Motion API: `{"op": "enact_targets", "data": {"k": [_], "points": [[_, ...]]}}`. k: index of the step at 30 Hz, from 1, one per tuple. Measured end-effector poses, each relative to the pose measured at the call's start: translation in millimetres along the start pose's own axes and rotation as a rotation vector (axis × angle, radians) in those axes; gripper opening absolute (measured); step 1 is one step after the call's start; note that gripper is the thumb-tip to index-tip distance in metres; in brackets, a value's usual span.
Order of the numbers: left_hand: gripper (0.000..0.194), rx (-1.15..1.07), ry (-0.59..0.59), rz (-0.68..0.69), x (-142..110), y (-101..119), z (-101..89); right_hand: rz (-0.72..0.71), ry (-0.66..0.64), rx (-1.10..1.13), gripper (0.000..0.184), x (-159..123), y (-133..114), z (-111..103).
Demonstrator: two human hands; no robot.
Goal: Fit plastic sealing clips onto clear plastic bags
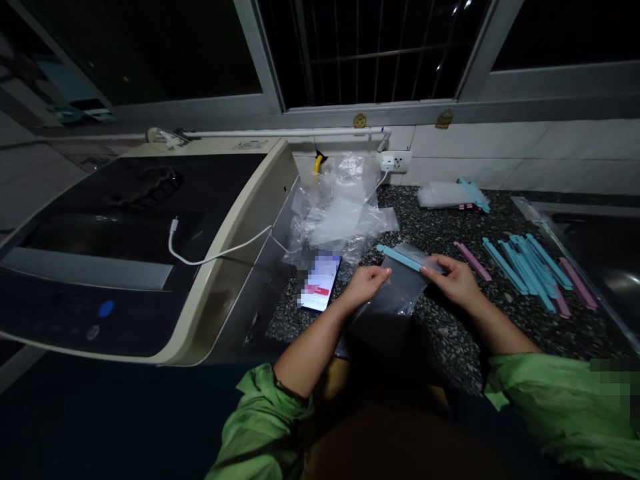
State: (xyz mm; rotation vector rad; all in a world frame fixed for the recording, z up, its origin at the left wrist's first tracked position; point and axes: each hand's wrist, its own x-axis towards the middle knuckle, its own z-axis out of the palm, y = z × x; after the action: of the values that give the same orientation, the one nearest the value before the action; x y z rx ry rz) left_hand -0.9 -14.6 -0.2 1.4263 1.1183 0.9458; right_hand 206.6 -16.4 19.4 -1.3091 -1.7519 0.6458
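My left hand (369, 285) pinches the side of a clear plastic bag (393, 287) between thumb and fingers. My right hand (454, 283) holds the right end of a long light-blue bag clip (400, 257), which lies across the top of the bag, together with the bag's upper corner. The bag hangs down below the clip, over the front of the dark speckled counter (445, 340). Several loose blue bag clips (527, 267) are piled on the counter to the right. Near my right fingers lies a pink bag clip (473, 260).
Left of my hands lies a lit phone (321, 283). Behind it is a heap of clear plastic bags (340, 213). A stack of bags (445, 195) rests by the tiled wall. The washing machine (215, 220), with a white cable (220, 255) on it, stands left; a sink (610, 247) is right.
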Motion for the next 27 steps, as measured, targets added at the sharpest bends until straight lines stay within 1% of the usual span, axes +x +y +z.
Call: {"op": "enact_targets", "data": {"k": [6, 10, 16, 20, 24, 27], "points": [[0.046, 0.001, 0.001, -0.026, -1, 5, 2.4, -0.018, 0.020, -0.008, 0.036, 1, 1, 0], [0.048, 0.006, 0.002, -0.030, -1, 3, 2.9, -0.025, 0.035, -0.015, 0.034, 1, 0, 1], [0.055, -0.014, -0.018, -0.016, -2, 1, 1.2, 0.017, 0.047, 0.008, 0.034, 2, 5, -3], [0.058, -0.039, -0.031, -0.030, -3, 3, 0.6, 0.045, 0.098, 0.021, 0.033, 5, 9, -8], [0.058, 0.001, -0.014, -0.045, -2, 4, 0.0, 0.062, 0.183, 0.016, 0.028, 9, 11, -13], [0.057, 0.026, -0.013, -0.028, 0, 3, -0.5, 0.070, 0.212, 0.005, 0.025, 10, 11, -14]]}}
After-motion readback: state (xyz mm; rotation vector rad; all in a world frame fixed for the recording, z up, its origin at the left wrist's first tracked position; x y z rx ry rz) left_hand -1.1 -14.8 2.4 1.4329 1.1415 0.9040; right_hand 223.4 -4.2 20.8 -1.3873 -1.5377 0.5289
